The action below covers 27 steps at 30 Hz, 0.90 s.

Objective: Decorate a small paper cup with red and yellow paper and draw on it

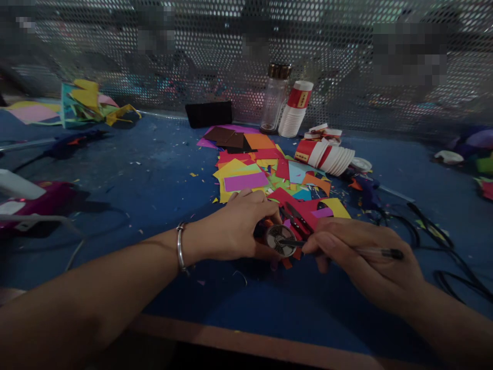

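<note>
My left hand (250,224) curls its thumb and fingers around a small round piece (275,237) with a pale rim and dark lines on its face. Its underside is hidden by the fingers, so its kind is unclear. In my right hand (358,252) is a slim pen (375,252) with a clear barrel and a dark end. The pen's tip meets the face of the round piece. Just beyond both hands, scissors (298,218) with dark handles lie on red paper (283,197). Orange and red scraps show beneath the round piece.
Coloured paper (246,181) and cuttings cover the table's middle. Behind stand a glass bottle (271,103), stacked paper cups (295,110) and a black phone-like slab (209,114). More cups (327,156) lie at right, near a blue glue gun (365,191) and black cords (458,257). A perforated metal screen (215,67) rises behind.
</note>
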{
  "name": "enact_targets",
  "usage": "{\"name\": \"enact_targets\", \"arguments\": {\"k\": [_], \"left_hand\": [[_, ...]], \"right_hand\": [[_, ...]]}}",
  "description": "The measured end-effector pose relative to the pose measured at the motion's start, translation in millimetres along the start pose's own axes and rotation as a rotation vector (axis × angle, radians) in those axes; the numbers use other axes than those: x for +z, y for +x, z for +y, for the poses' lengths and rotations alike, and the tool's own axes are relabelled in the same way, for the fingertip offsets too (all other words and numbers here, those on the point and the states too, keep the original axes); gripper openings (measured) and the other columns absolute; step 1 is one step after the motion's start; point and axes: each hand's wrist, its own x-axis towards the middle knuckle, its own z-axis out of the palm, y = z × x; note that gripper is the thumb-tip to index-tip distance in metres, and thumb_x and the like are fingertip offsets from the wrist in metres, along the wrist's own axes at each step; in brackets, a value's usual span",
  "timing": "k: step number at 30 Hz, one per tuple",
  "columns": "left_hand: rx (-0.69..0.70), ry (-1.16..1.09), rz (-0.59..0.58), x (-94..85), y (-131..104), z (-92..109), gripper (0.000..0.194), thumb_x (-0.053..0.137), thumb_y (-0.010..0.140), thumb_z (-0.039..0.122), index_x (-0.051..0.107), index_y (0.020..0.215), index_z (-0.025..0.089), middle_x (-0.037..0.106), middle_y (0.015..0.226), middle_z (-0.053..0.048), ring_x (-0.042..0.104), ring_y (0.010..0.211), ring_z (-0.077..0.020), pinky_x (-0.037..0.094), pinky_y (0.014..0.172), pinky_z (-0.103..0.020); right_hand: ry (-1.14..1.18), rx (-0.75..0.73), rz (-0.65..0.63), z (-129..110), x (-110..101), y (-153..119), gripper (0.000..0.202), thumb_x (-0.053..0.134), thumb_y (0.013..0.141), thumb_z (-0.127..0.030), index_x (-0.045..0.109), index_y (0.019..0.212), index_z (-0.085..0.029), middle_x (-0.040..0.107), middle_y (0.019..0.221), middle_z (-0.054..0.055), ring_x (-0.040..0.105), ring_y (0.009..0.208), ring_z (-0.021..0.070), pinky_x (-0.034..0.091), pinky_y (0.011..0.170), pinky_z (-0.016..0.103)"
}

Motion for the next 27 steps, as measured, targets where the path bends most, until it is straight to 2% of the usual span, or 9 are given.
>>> {"name": "enact_targets", "arguments": {"k": [7, 12, 16, 27], "left_hand": [[0.014, 0.023, 0.016, 3.3, 0.6, -0.4, 0.044, 0.089, 0.071, 0.048, 0.068, 0.099, 0.021, 0.064, 0.105, -0.005, 0.055, 0.101, -0.0288, 0.038, 0.087, -0.038], [0.005, 0.029, 0.015, 3.0, -0.5, 0.6, 0.044, 0.089, 0.070, 0.048, 0.068, 0.097, 0.020, 0.063, 0.104, -0.005, 0.055, 0.100, -0.0285, 0.039, 0.087, -0.038], [0.021, 0.014, 0.020, 2.7, -0.4, -0.5, 0.042, 0.086, 0.073, 0.049, 0.067, 0.099, 0.021, 0.064, 0.104, -0.005, 0.056, 0.100, -0.0275, 0.038, 0.087, -0.038], [0.008, 0.008, -0.001, 0.2, 0.1, 1.6, 0.042, 0.085, 0.074, 0.051, 0.068, 0.098, 0.021, 0.065, 0.106, -0.006, 0.056, 0.101, -0.0279, 0.039, 0.087, -0.039]], "right_hand": [[-0.078, 0.043, 0.021, 0.0, -1.7, -0.7, 0.047, 0.049, 0.105, -0.020, 0.057, 0.058, -0.022, 0.062, 0.052, -0.003, 0.060, 0.048, 0.0089, 0.047, 0.052, 0.022], [-0.082, 0.047, 0.024, -0.7, -1.9, 0.0, 0.047, 0.049, 0.106, -0.024, 0.060, 0.061, -0.022, 0.062, 0.051, -0.003, 0.060, 0.047, 0.0091, 0.046, 0.052, 0.023], [-0.044, 0.033, 0.024, -0.4, -1.6, 0.3, 0.040, 0.049, 0.105, -0.020, 0.067, 0.069, -0.022, 0.063, 0.054, -0.004, 0.061, 0.048, 0.0078, 0.047, 0.052, 0.021], [-0.016, 0.015, 0.012, -1.7, 0.0, 2.2, 0.034, 0.051, 0.102, -0.015, 0.069, 0.073, -0.021, 0.064, 0.055, -0.003, 0.061, 0.049, 0.0087, 0.047, 0.052, 0.022]]}}
